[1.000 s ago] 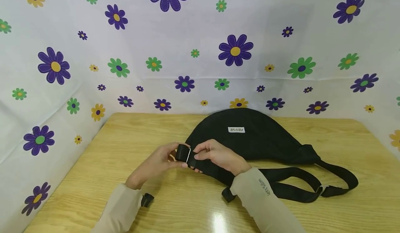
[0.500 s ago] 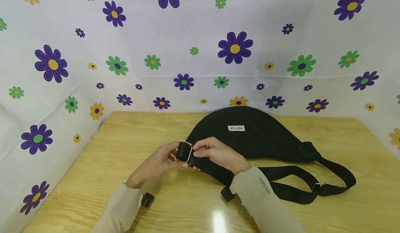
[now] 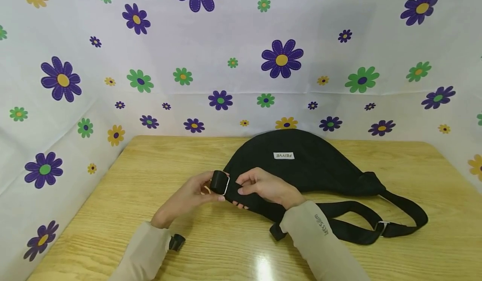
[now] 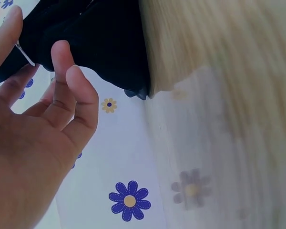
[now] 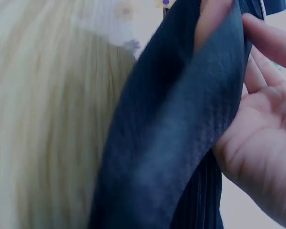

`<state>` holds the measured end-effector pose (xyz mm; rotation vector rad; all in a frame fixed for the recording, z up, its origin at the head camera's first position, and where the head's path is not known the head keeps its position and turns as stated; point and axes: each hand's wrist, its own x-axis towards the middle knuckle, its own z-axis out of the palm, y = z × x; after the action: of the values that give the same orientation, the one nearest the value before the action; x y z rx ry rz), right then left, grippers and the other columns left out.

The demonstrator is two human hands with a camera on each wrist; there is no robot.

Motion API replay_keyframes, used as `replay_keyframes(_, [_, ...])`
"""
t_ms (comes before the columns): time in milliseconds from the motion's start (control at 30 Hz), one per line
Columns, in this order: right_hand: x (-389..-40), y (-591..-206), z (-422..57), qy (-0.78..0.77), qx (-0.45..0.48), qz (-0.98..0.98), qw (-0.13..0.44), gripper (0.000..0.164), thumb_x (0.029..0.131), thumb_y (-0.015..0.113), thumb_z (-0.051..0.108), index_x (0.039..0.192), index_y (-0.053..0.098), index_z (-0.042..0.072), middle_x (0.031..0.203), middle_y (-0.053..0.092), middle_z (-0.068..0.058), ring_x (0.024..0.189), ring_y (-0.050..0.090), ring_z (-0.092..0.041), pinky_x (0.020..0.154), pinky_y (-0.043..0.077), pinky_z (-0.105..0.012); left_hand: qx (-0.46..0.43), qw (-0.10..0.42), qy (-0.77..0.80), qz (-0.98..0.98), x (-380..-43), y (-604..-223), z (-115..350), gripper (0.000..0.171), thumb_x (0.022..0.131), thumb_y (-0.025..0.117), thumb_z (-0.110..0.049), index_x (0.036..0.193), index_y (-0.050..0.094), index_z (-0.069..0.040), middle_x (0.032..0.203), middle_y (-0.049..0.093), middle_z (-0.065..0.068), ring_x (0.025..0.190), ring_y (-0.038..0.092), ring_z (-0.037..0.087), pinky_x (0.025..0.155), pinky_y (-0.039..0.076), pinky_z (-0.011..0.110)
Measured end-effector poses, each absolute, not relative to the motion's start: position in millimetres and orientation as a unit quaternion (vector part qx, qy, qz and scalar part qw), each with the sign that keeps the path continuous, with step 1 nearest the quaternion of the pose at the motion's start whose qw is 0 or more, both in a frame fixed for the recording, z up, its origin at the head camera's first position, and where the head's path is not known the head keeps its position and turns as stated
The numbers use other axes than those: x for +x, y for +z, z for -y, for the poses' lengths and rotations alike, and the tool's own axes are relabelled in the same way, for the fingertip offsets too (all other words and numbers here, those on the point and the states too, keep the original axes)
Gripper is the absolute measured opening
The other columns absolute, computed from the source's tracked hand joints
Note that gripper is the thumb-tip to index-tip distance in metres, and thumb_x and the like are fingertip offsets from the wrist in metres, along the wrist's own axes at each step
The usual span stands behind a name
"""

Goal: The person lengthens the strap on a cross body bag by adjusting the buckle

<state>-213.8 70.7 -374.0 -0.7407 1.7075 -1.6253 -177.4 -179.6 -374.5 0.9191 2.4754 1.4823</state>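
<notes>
A black waist bag [image 3: 301, 163] with a white label lies at the back of the table. In the head view, its strap stands up as a small loop [image 3: 218, 182] through a silver metal slider [image 3: 227, 185]. My left hand [image 3: 188, 195] holds this strap at the slider, thumb in front and fingers behind. Just to the right, my right hand [image 3: 269, 189] pinches the strap [image 5: 181, 129] between thumb and fingers; the strap fills the middle of the right wrist view. Part of the slider [image 4: 25, 53] shows between the left thumb and fingers in the left wrist view.
The other strap [image 3: 350, 233] curls over the right side of the wooden table [image 3: 94, 230], with a second metal slider [image 3: 383, 228]. Small black pieces sit beside both sleeves. A white flowered cloth [image 3: 233, 34] hangs behind and at the sides.
My right fingers have slid a little to the right along the strap, away from the slider. My left hand keeps its hold at the slider, and the bag stays in place.
</notes>
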Motion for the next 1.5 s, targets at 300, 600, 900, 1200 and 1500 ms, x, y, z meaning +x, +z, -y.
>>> replay_keyframes(300, [-208.0, -370.7, -58.3, -0.643, -0.257, -0.646, 0.323, 0.016, 0.1, 0.052, -0.007, 0.11, 0.062, -0.015, 0.093, 0.073, -0.013, 0.076, 0.071, -0.018, 0.071, 0.057, -0.03, 0.308, 0.057, 0.485, -0.817, -176.5, -374.4, 176.2, 0.025, 0.091, 0.077, -0.006, 0.114, 0.066, -0.002, 0.097, 0.064, 0.0, 0.083, 0.058, 0.016, 0.072, 0.049, 0.03])
replay_keyframes(600, [-212.8, -371.2, -69.1, -0.623, -0.28, -0.639, 0.355, 0.02, 0.101, 0.052, -0.005, 0.115, 0.062, -0.016, 0.093, 0.073, -0.013, 0.077, 0.07, -0.019, 0.072, 0.056, -0.03, 0.313, 0.05, 0.467, -0.826, -176.9, -371.9, 178.7, 0.037, 0.091, 0.077, -0.008, 0.125, 0.065, -0.002, 0.1, 0.066, 0.001, 0.085, 0.059, 0.016, 0.074, 0.049, 0.031])
replay_keyframes(900, [-217.1, -375.4, -76.7, -0.596, -0.323, -0.641, 0.36, 0.017, 0.1, 0.049, -0.008, 0.105, 0.062, -0.018, 0.091, 0.074, -0.019, 0.075, 0.071, -0.018, 0.081, 0.053, -0.028, 0.302, 0.053, 0.47, -0.827, -176.5, -370.4, 179.2, 0.038, 0.092, 0.076, -0.008, 0.127, 0.065, -0.001, 0.103, 0.067, 0.003, 0.087, 0.058, 0.017, 0.076, 0.049, 0.031])
replay_keyframes(1200, [-207.5, -372.3, -58.6, -0.626, -0.308, -0.653, 0.295, 0.016, 0.1, 0.051, -0.007, 0.105, 0.063, -0.017, 0.086, 0.072, -0.009, 0.079, 0.07, -0.017, 0.082, 0.055, -0.031, 0.301, 0.05, 0.475, -0.825, -173.3, -374.2, 176.3, 0.028, 0.091, 0.077, -0.01, 0.116, 0.066, -0.002, 0.099, 0.066, -0.001, 0.085, 0.057, 0.016, 0.073, 0.049, 0.031])
replay_keyframes(1500, [-214.9, -371.1, -76.3, -0.589, -0.321, -0.667, 0.325, 0.017, 0.099, 0.054, -0.004, 0.106, 0.068, -0.011, 0.088, 0.073, -0.007, 0.073, 0.062, -0.012, 0.072, 0.048, -0.023, 0.291, 0.051, 0.473, -0.83, -173.9, -371.1, 178.0, 0.03, 0.092, 0.076, -0.011, 0.118, 0.065, -0.001, 0.098, 0.066, 0.001, 0.087, 0.057, 0.018, 0.077, 0.049, 0.031])
